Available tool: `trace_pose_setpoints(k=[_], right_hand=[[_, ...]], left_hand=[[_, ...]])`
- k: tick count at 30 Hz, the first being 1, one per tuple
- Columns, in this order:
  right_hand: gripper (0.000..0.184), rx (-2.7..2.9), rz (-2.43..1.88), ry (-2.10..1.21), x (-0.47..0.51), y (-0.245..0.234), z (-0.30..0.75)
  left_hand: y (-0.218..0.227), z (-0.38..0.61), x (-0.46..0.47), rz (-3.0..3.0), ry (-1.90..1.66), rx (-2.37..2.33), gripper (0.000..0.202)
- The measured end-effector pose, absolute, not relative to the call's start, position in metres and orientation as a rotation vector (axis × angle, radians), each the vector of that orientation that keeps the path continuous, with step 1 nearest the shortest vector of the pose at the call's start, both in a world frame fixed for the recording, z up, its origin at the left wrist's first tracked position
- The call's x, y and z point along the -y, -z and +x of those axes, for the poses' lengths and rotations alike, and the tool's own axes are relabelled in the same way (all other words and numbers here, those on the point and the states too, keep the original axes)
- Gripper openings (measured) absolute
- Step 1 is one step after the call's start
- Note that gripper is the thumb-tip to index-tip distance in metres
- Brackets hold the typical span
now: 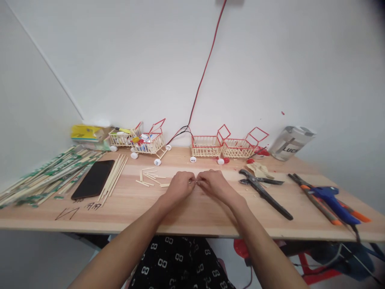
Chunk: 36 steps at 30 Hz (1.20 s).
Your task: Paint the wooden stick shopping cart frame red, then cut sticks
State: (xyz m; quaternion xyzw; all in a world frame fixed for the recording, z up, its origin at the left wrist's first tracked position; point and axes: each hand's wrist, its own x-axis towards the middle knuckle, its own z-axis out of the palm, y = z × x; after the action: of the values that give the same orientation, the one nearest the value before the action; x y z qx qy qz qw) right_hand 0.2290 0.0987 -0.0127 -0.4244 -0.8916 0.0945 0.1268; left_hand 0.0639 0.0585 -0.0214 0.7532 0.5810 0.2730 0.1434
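Observation:
At the middle of the wooden table, my left hand (182, 183) and my right hand (214, 182) meet fingertip to fingertip. Both are closed in a pinch. Whatever sits between the fingers is too small to make out. Several short cut sticks (150, 175) lie just left of my left hand, one end close to it. Longer bare sticks (112, 176) lie side by side farther left. Black-handled cutters (264, 192) rest to the right of my right hand, beside a crumpled beige scrap (259, 169).
Small stick-built carts (148, 143) and red-trimmed stick baskets (207, 146) line the wall. On the left are a dark phone (94, 179) and wrapped chopsticks (51, 174). A blue glue gun (333, 202), orange-handled pliers (325, 206) and a tilted canister (290, 143) occupy the right.

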Motion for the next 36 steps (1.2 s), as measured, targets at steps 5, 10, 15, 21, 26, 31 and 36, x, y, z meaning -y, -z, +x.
trace_pose_setpoints(k=[5,10,15,21,26,31,36], right_hand=[[0.016,2.559,-1.182,-0.303,-0.1,0.017,0.232],[0.02,2.357,-1.096,-0.275,-0.087,0.006,0.259],[0.024,2.11,-1.386,-0.088,-0.075,0.005,0.335],[0.032,1.946,-2.132,0.003,-0.069,0.013,0.391],[0.03,1.919,-2.28,0.003,-0.072,0.013,0.383],[0.028,1.942,-2.279,-0.007,-0.078,0.024,0.385],[0.028,2.031,-2.165,0.038,-0.078,0.022,0.4]], left_hand=[[0.021,0.065,-0.056,2.17,-0.797,-1.735,0.018],[0.019,0.065,-0.055,2.188,-0.779,-1.758,0.022],[0.02,0.065,-0.057,2.209,-0.77,-1.772,0.022],[0.02,0.068,-0.058,2.239,-0.79,-1.759,0.023],[0.021,0.065,-0.058,2.216,-0.903,-1.743,0.021],[0.02,0.061,-0.061,2.085,-1.193,-1.608,0.017],[0.018,0.058,-0.066,1.788,-1.321,-1.489,0.014]])
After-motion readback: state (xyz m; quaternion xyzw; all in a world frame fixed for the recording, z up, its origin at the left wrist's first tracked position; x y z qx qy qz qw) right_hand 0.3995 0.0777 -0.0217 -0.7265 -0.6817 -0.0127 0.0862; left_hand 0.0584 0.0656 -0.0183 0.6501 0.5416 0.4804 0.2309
